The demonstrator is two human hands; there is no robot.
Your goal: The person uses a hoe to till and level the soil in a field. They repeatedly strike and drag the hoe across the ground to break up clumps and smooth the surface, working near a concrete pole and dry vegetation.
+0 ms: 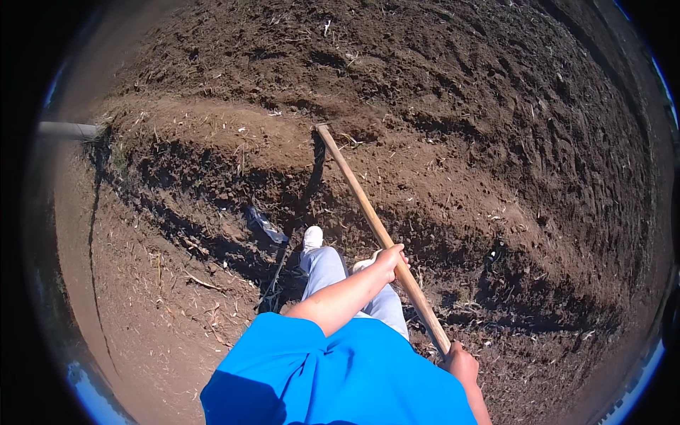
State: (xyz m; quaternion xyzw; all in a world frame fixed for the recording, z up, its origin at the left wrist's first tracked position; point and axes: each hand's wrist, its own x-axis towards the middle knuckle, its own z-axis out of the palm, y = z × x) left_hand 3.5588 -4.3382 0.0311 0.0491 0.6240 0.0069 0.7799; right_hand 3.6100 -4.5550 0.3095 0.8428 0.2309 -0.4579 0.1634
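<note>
handle [368,216] across furrow [212,205], pipe [67,129] far left

No packages, labels, signs or screens show anywhere in this view.
</note>
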